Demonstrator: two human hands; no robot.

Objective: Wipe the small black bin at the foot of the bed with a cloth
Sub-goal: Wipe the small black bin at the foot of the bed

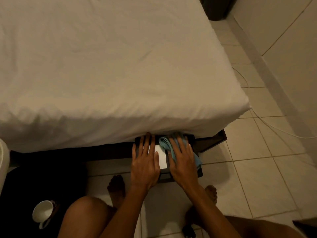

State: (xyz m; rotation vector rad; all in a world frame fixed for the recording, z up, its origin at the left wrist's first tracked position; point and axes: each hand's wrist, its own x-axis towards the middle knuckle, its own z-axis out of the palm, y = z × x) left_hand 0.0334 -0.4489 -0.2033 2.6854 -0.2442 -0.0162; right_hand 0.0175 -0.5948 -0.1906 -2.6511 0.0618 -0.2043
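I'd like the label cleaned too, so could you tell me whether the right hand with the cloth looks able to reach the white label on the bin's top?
Probably yes: the right hand presses the blue cloth right beside the white label, nothing between.

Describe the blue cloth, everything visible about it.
The cloth is light blue, soft-looking fabric, bunched and folded rather than spread flat. It lies on top of the small black bin at the foot of the bed, pressed under the flat right hand. One end hangs over the bin's right side.
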